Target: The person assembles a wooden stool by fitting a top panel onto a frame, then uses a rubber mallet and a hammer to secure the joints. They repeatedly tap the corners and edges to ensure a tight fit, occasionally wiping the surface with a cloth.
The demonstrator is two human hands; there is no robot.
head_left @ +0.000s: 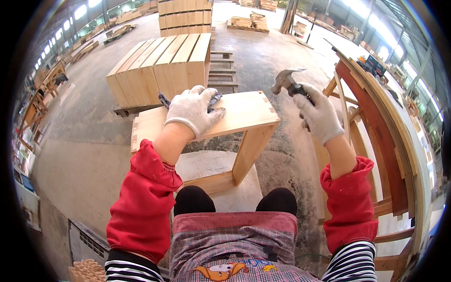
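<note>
In front of my knees an open wooden box frame (244,113), like a drawer without a bottom, stands on edge with jointed corners. On its upper board lies my left hand (190,112), in a pale work glove, fingers bent over a dark blue-grey rag (215,99) that shows on both sides of the hand. Held up to the right of the frame, clear of it, is a claw hammer (287,81) with a metal head and dark handle. My gloved right hand (320,115) is closed round that handle, and the head points away from me.
Beyond the frame a row of similar wooden boxes (159,70) sits on a pallet, with a taller stack (184,16) behind. A long wooden bench (376,113) runs along my right. Small wood pieces (88,270) lie in a box at lower left.
</note>
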